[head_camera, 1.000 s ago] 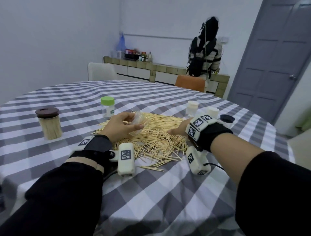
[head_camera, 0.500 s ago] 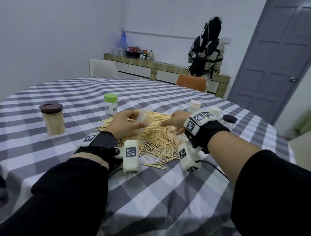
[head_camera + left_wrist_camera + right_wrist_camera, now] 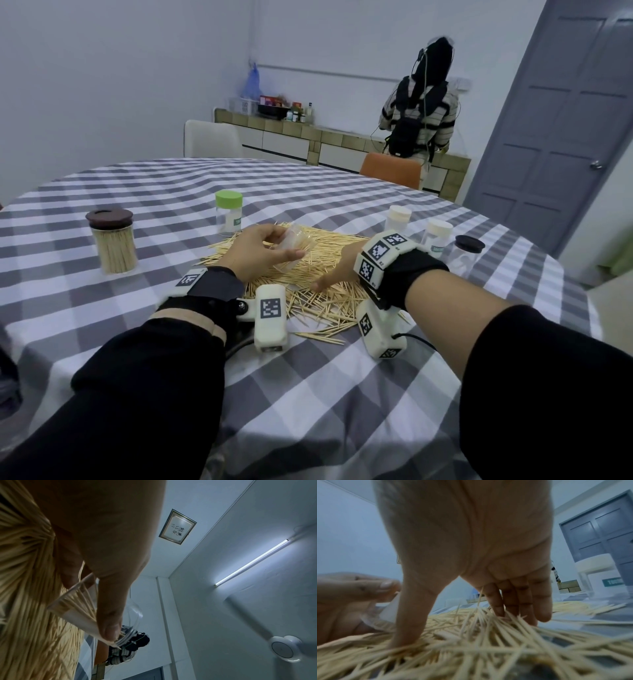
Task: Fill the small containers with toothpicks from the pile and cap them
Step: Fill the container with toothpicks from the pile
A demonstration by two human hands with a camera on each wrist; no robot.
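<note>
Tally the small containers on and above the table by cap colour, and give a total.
Brown cap: 1
Green cap: 1
Cream cap: 2
Black cap: 1
No cap, the clear container held by the left hand: 1
Total: 6

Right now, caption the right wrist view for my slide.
Right hand digs into toothpicks beside left hand holding jar.

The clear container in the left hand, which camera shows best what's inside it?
The left wrist view: the clear container fills mid-frame, toothpicks visible through its wall. The head view shows it small, tilted in the left hand; the right wrist view only a blurred edge.
</note>
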